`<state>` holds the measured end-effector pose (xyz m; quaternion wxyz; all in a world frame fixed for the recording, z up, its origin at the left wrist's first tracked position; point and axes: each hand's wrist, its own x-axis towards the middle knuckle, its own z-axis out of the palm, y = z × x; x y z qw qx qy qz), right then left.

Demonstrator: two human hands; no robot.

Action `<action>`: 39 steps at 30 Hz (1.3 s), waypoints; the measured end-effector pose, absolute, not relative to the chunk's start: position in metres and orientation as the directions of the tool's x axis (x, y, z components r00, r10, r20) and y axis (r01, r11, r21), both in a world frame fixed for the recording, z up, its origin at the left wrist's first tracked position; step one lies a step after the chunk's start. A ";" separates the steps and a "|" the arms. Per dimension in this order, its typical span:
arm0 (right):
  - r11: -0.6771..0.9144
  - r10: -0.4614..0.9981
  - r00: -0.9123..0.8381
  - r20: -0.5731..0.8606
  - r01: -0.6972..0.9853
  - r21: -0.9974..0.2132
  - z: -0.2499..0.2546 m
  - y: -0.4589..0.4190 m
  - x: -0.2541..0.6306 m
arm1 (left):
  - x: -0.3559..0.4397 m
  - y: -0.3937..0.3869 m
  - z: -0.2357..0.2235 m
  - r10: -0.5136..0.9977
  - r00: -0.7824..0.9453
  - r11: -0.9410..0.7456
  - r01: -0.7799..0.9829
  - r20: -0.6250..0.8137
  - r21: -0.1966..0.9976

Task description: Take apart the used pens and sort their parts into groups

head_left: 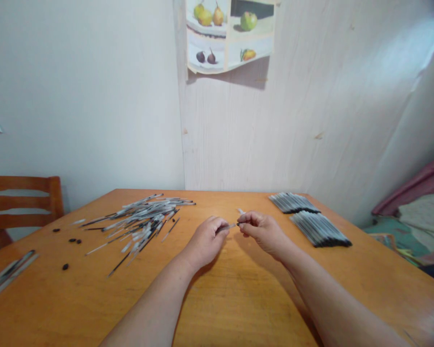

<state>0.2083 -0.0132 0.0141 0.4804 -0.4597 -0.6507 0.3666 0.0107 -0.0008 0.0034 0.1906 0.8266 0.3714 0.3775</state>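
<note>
My left hand (pixel 210 236) is closed round a thin, greyish, see-through pen barrel (pixel 227 227), whose end points at my right hand. With thumb and forefinger, my right hand (pixel 259 230) pinches a small black pen part (pixel 238 224) close to that end. Whether the two pieces touch, I cannot tell. A whitish piece (pixel 240 211) shows just behind my right fingers; whether they hold it is unclear. To the left lies a loose pile of pen parts (pixel 144 221), mostly black and whitish sticks. Two neat rows of clear pens with black ends, a far row (pixel 292 202) and a near row (pixel 320 229), lie to the right.
Several small black pieces (pixel 65 266) are scattered on the wooden table (pixel 217 308) at left. More long pen parts (pixel 9 274) lie by its left edge. A wooden chair (pixel 21 197) stands behind that side. Fruit pictures (pixel 227 38) hang on the wall.
</note>
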 end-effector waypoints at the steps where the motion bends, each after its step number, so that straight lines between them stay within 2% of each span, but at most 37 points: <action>1: 0.313 0.949 -0.116 0.292 0.249 -0.917 0.013 -0.013 0.208 | 0.011 -0.001 0.004 0.760 0.440 -0.649 0.472 0.479 0.596; 23: 0.350 0.936 -0.139 0.323 0.284 -0.893 0.007 -0.011 0.206 | 0.012 -0.002 0.004 0.759 0.456 -0.650 0.486 0.464 0.584; 33: 0.293 0.946 -0.209 0.247 0.232 -0.928 0.015 -0.016 0.206 | 0.011 -0.003 0.005 0.758 0.466 -0.649 0.472 0.456 0.596; 39: 0.299 0.951 -0.207 0.231 0.415 -0.859 0.008 -0.013 0.208 | 0.012 -0.005 0.007 0.747 0.485 -0.661 0.462 0.455 0.592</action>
